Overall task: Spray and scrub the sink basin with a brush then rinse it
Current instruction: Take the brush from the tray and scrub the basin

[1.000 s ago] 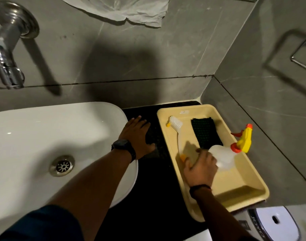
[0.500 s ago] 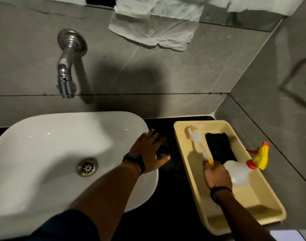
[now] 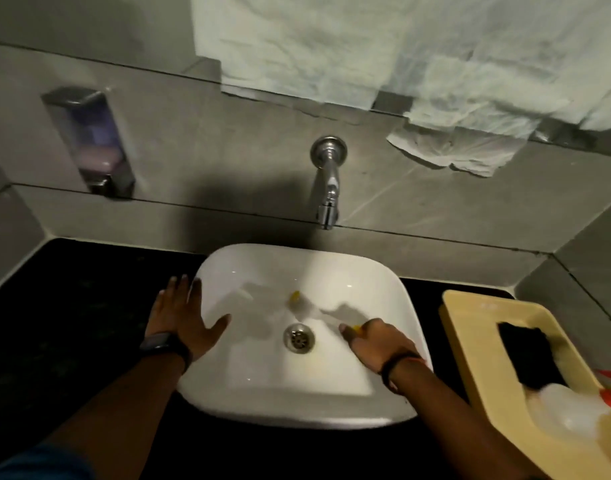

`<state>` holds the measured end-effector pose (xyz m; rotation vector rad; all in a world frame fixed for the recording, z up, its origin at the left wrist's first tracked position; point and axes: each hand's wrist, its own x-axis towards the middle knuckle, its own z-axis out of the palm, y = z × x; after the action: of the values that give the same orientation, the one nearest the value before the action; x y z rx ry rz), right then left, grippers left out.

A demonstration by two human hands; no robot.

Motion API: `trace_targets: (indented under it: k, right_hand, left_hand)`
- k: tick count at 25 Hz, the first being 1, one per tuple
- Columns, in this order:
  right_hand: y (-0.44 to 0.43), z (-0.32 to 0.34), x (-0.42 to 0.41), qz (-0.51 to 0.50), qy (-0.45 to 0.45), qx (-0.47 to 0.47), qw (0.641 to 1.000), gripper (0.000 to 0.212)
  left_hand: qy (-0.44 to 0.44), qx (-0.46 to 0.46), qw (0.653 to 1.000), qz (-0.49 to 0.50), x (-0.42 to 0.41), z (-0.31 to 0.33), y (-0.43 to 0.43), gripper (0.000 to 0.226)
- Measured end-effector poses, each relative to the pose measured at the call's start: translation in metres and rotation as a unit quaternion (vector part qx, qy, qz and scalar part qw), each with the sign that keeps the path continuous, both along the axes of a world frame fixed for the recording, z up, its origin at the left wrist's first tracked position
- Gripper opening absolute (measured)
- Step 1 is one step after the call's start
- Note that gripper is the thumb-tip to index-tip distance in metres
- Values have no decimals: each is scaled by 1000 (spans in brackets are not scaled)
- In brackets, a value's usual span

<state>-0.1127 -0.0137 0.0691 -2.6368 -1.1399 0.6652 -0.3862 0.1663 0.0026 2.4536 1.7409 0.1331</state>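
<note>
A white sink basin (image 3: 373, 292) sits on a black counter, with a round metal drain (image 3: 299, 338) in its floor. My right hand (image 3: 377, 344) is inside the basin at its right, shut on the brush (image 3: 306, 304), whose pale blurred head with a yellow tip lies just above the drain. My left hand (image 3: 184, 317) rests flat with fingers spread on the basin's left rim. The spray bottle (image 3: 567, 408), translucent with a red and yellow trigger, lies in the yellow tray (image 3: 470, 344) at the right.
A chrome wall tap (image 3: 327, 183) hangs over the basin's back. A soap dispenser (image 3: 89, 140) is fixed to the wall at left. A black scrub pad (image 3: 526, 355) lies in the tray. White paper sheets (image 3: 453, 81) hang over the wall above. The black counter (image 3: 72, 306) surrounds the basin.
My right hand lifted the brush out of the tray and brought it left into the basin. My left hand shifted from the basin's right rim to its left rim. The view swung left.
</note>
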Motion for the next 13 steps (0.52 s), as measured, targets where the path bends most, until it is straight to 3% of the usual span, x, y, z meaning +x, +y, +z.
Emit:
trace_targets:
  k: [3, 6, 13]
  right_hand:
    - [26, -12, -43, 38, 19, -68, 997, 66]
    - [43, -30, -73, 89, 18, -77, 993, 64]
    - [33, -16, -21, -27, -6, -87, 996, 55]
  left_hand:
    - [-65, -54, 996, 15, -20, -11, 0, 105]
    - [-76, -17, 996, -50, -15, -17, -2, 101]
    - [-9, 29, 991, -128, -3, -13, -2, 87]
